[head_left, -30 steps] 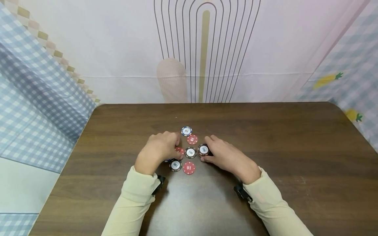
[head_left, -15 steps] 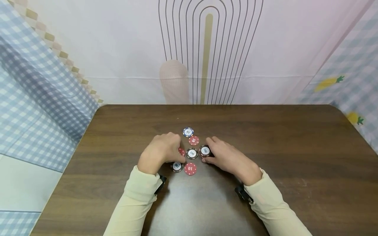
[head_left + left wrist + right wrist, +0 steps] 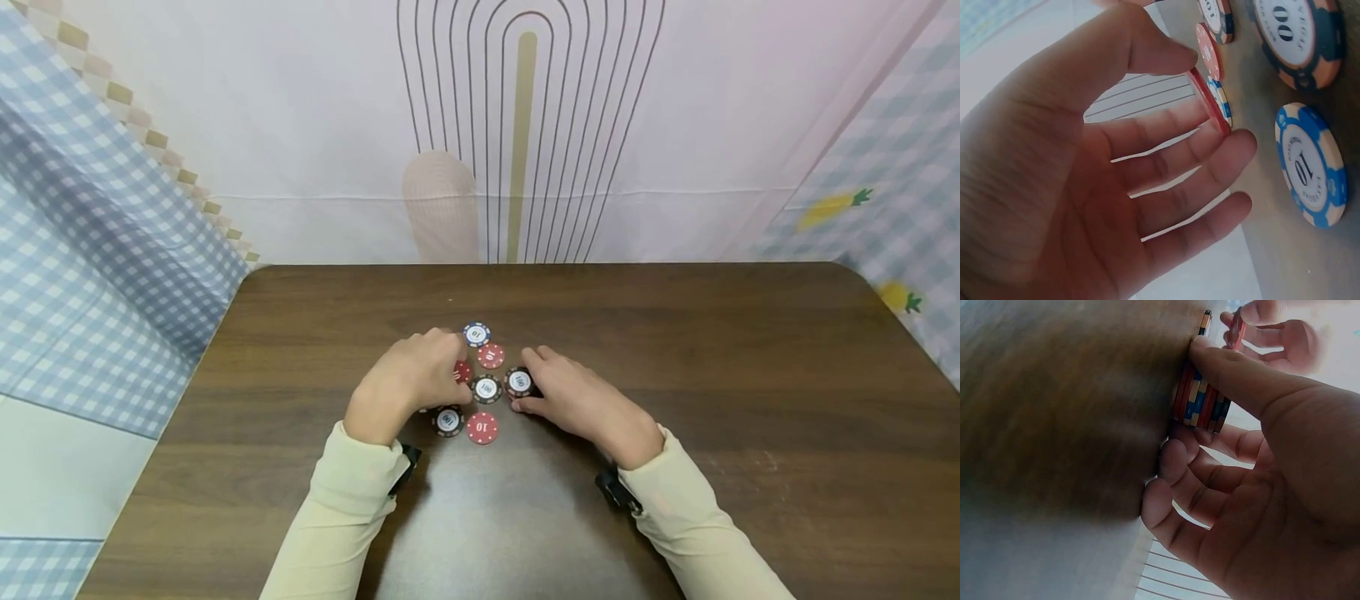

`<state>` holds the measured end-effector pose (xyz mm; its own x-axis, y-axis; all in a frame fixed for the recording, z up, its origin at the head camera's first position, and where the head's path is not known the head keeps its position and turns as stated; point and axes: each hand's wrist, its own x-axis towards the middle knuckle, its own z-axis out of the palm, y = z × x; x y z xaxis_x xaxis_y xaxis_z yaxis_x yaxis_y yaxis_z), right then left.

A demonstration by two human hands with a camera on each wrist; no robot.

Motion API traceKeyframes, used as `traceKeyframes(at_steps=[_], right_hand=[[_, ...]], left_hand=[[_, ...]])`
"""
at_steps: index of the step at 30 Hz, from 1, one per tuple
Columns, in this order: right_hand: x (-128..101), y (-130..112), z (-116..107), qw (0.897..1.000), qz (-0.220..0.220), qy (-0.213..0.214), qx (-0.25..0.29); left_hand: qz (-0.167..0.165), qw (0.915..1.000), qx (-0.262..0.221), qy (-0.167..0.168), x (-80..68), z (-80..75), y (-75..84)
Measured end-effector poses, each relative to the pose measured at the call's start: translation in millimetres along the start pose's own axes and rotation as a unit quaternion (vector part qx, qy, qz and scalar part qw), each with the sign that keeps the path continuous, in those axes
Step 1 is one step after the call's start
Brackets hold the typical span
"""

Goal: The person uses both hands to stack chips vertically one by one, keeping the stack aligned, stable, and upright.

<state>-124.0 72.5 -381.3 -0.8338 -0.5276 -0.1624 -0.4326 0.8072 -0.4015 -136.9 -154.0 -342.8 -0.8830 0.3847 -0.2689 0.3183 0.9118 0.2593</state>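
My left hand [image 3: 408,375] pinches a red poker chip [image 3: 1210,103] on edge between thumb and fingertips, raised above the table. Under that hand lies a blue-and-cream 10 chip [image 3: 1313,165], hidden in the head view except for a sliver. A black 100 chip [image 3: 448,421] is close beside it. My right hand [image 3: 573,396] grips a stack of poker chips [image 3: 1200,403], thumb on one side and fingers curled round the other. The stack shows red, blue and dark edges, and a black 100 chip [image 3: 519,382] tops it.
Between the hands lies another black 100 chip [image 3: 487,388]. Toward the back are a blue 10 chip [image 3: 476,334] and a red 10 chip [image 3: 491,356]; nearer the front is another red 10 chip [image 3: 482,427]. A patterned cloth [image 3: 322,125] hangs behind the wooden table [image 3: 712,350].
The left hand has taken hold of the red chip and lifted it from the table, tilting it on edge. The right hand keeps its grip on the stack.
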Motion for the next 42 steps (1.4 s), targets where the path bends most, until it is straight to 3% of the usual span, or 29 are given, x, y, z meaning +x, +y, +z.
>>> traceKeyframes(at_steps=[10, 15, 18, 25, 32, 42], right_hand=[[1, 0, 0, 1.0, -0.002, 0.002, -0.006], [1, 1, 0, 1.0, -0.004, 0.004, -0.009], [1, 1, 0, 1.0, -0.005, 0.003, -0.01], [1, -1, -2, 1.0, 0.001, -0.004, -0.005], [1, 1, -2, 1.0, 0.01, -0.011, 0.008], [3, 3, -1, 0.998, 0.027, -0.005, 0.052]], left_hand=[[0.055, 0.9981, -0.023, 0.018, 0.1, -2.0, 2.6], [0.077, 0.9957, -0.018, 0.049, 0.9, -1.4, 3.1], [0.095, 0.993, -0.029, 0.063, 1.4, -0.8, 2.8], [0.134, 0.9875, -0.064, 0.053, 3.2, -0.4, 4.5], [0.177, 0.9781, -0.081, 0.073, 7.0, 9.9, 8.3], [0.186, 0.9738, -0.103, 0.081, 12.0, 18.9, 13.3]])
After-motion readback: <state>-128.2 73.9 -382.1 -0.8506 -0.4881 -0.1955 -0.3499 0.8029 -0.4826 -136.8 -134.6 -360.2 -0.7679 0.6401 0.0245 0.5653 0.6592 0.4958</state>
